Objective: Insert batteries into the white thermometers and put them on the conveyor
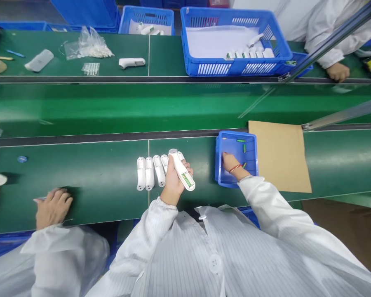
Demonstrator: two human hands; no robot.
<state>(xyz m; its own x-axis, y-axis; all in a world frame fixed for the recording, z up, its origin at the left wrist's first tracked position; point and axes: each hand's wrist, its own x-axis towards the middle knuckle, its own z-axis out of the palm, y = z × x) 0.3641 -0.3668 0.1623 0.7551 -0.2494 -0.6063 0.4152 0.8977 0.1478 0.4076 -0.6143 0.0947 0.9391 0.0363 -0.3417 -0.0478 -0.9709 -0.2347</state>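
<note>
My left hand [173,181] is wrapped round a white handheld thermometer [179,167], tilted with its open battery compartment facing up. A green battery [187,178] shows in that compartment. Beside this hand several similar white thermometers [149,173] lie in a row on the green bench, partly hidden behind it on the right. My right hand [231,163], with a red band at the wrist, reaches down into a small blue bin [218,165]. Its fingers are curled by the bin's left side; whatever they hold is hidden. A few loose green batteries [244,147] lie in the bin.
Brown cardboard [280,159] lies right of the bin. A co-worker's hand [53,206] rests on the bench at left; another person's hand [338,72] is at far right. Beyond the green belt [126,107] stands a large blue crate [235,68]. A metal bar [346,114] crosses at right.
</note>
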